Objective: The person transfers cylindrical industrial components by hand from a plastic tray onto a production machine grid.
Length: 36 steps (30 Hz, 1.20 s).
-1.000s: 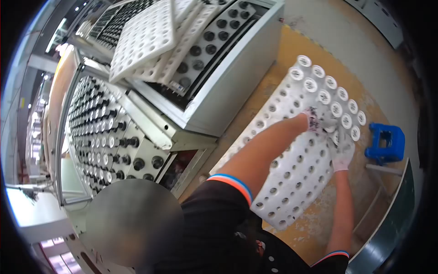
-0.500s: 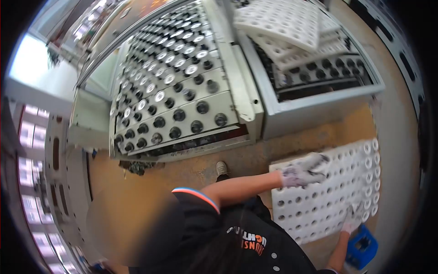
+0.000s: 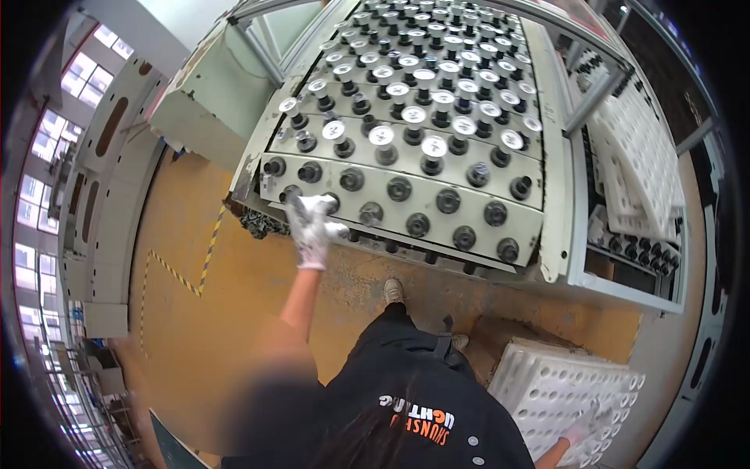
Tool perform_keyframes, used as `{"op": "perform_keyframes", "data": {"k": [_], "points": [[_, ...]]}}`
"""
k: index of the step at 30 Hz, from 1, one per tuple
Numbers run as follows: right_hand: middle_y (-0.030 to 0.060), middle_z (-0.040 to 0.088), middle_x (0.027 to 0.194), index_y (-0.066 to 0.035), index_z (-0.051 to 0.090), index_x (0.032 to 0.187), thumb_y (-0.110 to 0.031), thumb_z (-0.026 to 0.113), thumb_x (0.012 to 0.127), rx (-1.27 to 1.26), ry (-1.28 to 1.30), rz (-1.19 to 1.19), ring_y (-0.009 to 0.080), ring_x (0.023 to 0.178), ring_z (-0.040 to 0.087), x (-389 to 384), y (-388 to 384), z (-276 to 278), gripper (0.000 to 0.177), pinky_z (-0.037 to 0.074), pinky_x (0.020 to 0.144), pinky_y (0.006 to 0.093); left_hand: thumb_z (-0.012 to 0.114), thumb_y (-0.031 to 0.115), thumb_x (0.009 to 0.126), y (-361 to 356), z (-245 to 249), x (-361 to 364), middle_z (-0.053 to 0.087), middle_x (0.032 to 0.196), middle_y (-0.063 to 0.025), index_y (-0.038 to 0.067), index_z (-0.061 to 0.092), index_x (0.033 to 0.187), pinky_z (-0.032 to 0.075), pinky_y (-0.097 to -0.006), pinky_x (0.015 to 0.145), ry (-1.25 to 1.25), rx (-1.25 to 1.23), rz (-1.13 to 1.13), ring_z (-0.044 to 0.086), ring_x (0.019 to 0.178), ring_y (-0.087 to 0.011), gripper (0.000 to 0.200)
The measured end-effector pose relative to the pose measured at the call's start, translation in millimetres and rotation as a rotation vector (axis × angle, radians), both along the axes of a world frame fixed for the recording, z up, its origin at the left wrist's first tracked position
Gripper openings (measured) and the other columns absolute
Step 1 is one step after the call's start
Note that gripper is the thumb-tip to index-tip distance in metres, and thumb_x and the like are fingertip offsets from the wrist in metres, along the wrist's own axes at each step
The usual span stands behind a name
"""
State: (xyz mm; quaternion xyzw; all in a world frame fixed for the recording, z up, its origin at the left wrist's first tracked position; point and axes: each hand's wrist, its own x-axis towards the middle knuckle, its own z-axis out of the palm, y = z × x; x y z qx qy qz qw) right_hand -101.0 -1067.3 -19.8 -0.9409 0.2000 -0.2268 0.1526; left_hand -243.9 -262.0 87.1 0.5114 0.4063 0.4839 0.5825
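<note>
My left hand (image 3: 311, 225), in a white glove, reaches forward to the lowest row of a sloping grey rack (image 3: 426, 213) studded with black pegs. Its fingers close around a white bobbin (image 3: 322, 205) at a peg near the rack's lower left corner. The upper rows carry several white-capped bobbins (image 3: 422, 144); the bottom rows show mostly bare pegs. My right hand (image 3: 580, 432) rests low at the right on a white holed tray (image 3: 547, 383) lying on the floor. It touches the tray's row of white bobbins (image 3: 625, 391). Its grip is too small to make out.
Stacked white holed trays (image 3: 641, 164) lie on a second machine to the right. A pale green cabinet (image 3: 211, 94) stands left of the rack. The floor is orange with yellow-black tape (image 3: 180, 273). My shoe (image 3: 394, 291) is just below the rack's front edge.
My left hand left the floor tray and swung up to the rack's bottom row with a bobbin. My view turned left toward the rack. My right hand stayed on the tray.
</note>
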Motion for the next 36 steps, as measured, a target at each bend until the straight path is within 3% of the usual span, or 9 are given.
{"op": "perform_keyframes", "data": {"k": [9, 12, 13, 15, 17, 21, 28, 32, 36], "points": [[0.0081, 0.043, 0.127, -0.012, 0.033, 0.14, -0.007, 0.059, 0.088, 0.647, 0.199, 0.436, 0.0171, 0.099, 0.058, 62, 355, 68, 0.059, 0.055, 0.059, 0.0286, 0.063, 0.037, 0.084, 232, -66, -53, 0.036, 0.132, -0.0185, 0.006, 0.031, 0.138, 0.06, -0.0404, 0.057, 0.568, 0.035, 0.267, 0.062, 0.094, -0.0363, 0.07], [0.008, 0.042, 0.128, -0.014, 0.033, 0.139, -0.005, 0.059, 0.087, 0.811, 0.324, 0.45, 0.0175, 0.104, 0.055, 71, 419, 107, 0.06, 0.057, 0.06, 0.0281, 0.046, 0.033, 0.088, 290, -149, -77, 0.051, 0.122, -0.0188, 0.004, 0.052, 0.121, 0.05, -0.045, 0.075, 1.538, 0.805, 0.364, 0.063, 0.082, -0.0347, 0.044], [0.0086, 0.042, 0.129, -0.014, 0.032, 0.14, -0.003, 0.057, 0.088, 0.793, 0.322, 0.361, 0.0184, 0.105, 0.055, 74, 443, 119, 0.059, 0.057, 0.064, 0.0308, 0.045, 0.025, 0.086, 274, -69, -52, 0.064, 0.094, -0.0162, 0.004, 0.066, 0.09, 0.049, -0.043, 0.068, 1.814, 0.717, -0.167, 0.062, 0.073, -0.0299, 0.03], [0.0095, 0.043, 0.127, -0.008, 0.036, 0.136, -0.003, 0.06, 0.085, 0.679, 0.306, 0.534, 0.0202, 0.109, 0.053, 85, 469, 139, 0.056, 0.056, 0.075, 0.0326, 0.048, 0.023, 0.087, 259, -78, -51, 0.065, 0.079, -0.0147, 0.005, 0.067, 0.075, 0.047, -0.0447, 0.065, 1.493, 0.885, 0.072, 0.06, 0.076, -0.0307, 0.029], [0.0108, 0.048, 0.119, -0.001, 0.044, 0.127, -0.004, 0.061, 0.085, 0.408, 0.172, 0.752, 0.0217, 0.109, 0.052, 122, 460, 101, 0.046, 0.046, 0.093, 0.0305, 0.051, 0.038, 0.09, 300, -174, -79, 0.053, 0.115, -0.0216, 0.004, 0.054, 0.114, 0.045, -0.0496, 0.083, 1.351, 0.896, 0.394, 0.056, 0.097, -0.0387, 0.042], [0.017, 0.05, 0.116, -0.003, 0.046, 0.125, -0.013, 0.064, 0.084, 0.34, 0.168, 0.883, 0.0283, 0.102, 0.057, 171, 541, 100, 0.047, 0.047, 0.088, 0.0375, 0.052, 0.047, 0.088, 260, -99, -47, 0.041, 0.128, -0.0299, 0.008, 0.034, 0.136, 0.042, -0.0494, 0.094, 1.246, 0.222, 0.166, 0.048, 0.115, -0.0424, 0.064], [0.0169, 0.048, 0.123, -0.016, 0.043, 0.133, -0.034, 0.058, 0.085, -0.2, 0.109, 1.078, 0.0379, 0.108, 0.053, 252, 584, 18, 0.053, 0.044, 0.089, 0.0462, 0.063, 0.019, 0.083, 287, -91, -88, 0.053, 0.123, -0.0172, 0.004, 0.057, 0.117, 0.034, -0.0429, 0.105, 1.29, 0.871, -0.283, 0.047, 0.118, -0.035, 0.038], [0.0161, 0.052, 0.112, -0.01, 0.045, 0.127, -0.017, 0.058, 0.084, -0.201, 0.018, 1.147, 0.0349, 0.103, 0.052, 245, 595, 15, 0.046, 0.045, 0.087, 0.0424, 0.069, 0.009, 0.082, 235, -50, -78, 0.05, 0.129, -0.0144, 0.001, 0.05, 0.125, 0.047, -0.033, 0.091, 0.374, 0.24, -0.009, 0.052, 0.113, -0.0198, 0.048], [0.0126, 0.051, 0.111, -0.02, 0.042, 0.13, -0.028, 0.063, 0.083, -0.209, 0.22, 0.949, 0.0338, 0.102, 0.055, 242, 601, 14, 0.052, 0.048, 0.085, 0.0437, 0.067, 0.009, 0.084, 183, -19, -30, 0.039, 0.132, -0.0155, 0.002, 0.027, 0.14, 0.059, -0.0319, 0.068, 0.49, 0.219, 0.113, 0.055, 0.105, -0.0222, 0.068]]}}
